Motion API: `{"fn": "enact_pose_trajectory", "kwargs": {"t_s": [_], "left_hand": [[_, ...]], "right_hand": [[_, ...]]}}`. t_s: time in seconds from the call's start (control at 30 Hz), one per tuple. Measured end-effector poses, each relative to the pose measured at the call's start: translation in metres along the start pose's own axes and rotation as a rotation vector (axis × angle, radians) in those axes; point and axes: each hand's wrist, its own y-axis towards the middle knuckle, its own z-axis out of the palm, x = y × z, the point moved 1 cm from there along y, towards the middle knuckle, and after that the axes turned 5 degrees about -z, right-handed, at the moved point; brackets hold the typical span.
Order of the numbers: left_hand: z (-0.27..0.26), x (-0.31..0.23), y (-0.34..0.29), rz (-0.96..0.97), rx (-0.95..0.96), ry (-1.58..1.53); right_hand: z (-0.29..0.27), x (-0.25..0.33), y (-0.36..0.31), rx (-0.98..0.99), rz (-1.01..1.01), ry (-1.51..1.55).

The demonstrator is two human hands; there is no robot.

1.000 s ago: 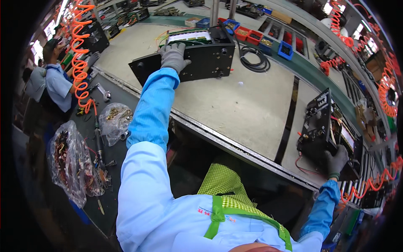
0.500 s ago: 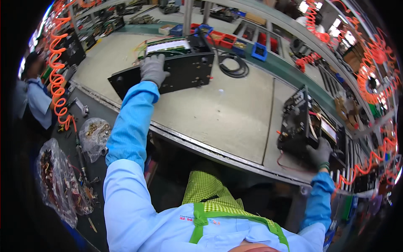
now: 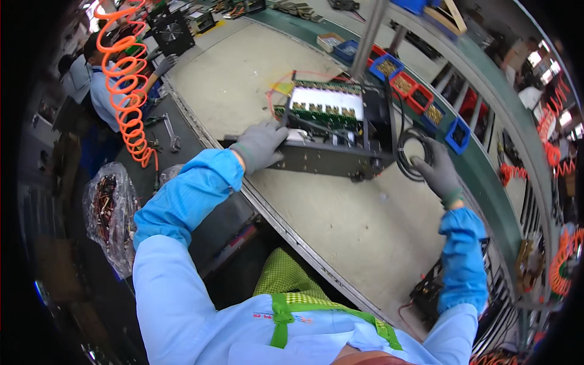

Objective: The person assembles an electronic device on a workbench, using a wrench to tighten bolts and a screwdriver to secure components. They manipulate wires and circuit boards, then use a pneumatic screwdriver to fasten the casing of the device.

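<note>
A black metal equipment chassis (image 3: 331,159) lies on the bench with its inside exposed, showing green circuit boards (image 3: 325,114) and a white panel. My left hand (image 3: 260,146), in a grey glove, grips the chassis's near wall at its left end, fingers over the top edge. Beside the right end of the chassis is a coiled black cable (image 3: 402,159). My grey-gloved right hand (image 3: 439,170) is at the coil's right side, with thumb and fingers curled about its strands. Part of the cable is hidden behind the fingers.
Red and blue bins (image 3: 457,135) of small parts line the bench's far side, below a metal post (image 3: 369,39). A second black unit (image 3: 431,286) sits at lower right, partly behind my right arm. An orange coiled hose (image 3: 125,91) hangs left, near a co-worker (image 3: 109,91).
My view has swung left. My right hand has left the second black unit and come to the coiled cable. The chassis now sits flatter, its inside more visible, with my left hand still on it.
</note>
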Motion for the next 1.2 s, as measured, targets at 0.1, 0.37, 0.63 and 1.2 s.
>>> {"fn": "enact_pose_trajectory", "kwargs": {"t_s": [0.1, 0.37, 0.63, 1.2], "left_hand": [[-0.011, 0.037, 0.000, 0.001, 0.141, -0.107], [0.006, 0.055, 0.023, 0.283, 0.270, -0.236], [-0.045, 0.090, 0.064, 0.405, 0.425, -0.156], [-0.084, 0.411, 0.170, -0.173, 0.277, 0.287]], "right_hand": [[0.063, -0.024, 0.071, 0.093, 0.343, 0.287], [0.121, -0.029, 0.101, 0.056, 0.604, 0.130], [0.133, -0.025, 0.091, -0.038, 0.724, 0.169], [0.274, 0.152, 0.318, 0.024, 0.768, 0.562]]}}
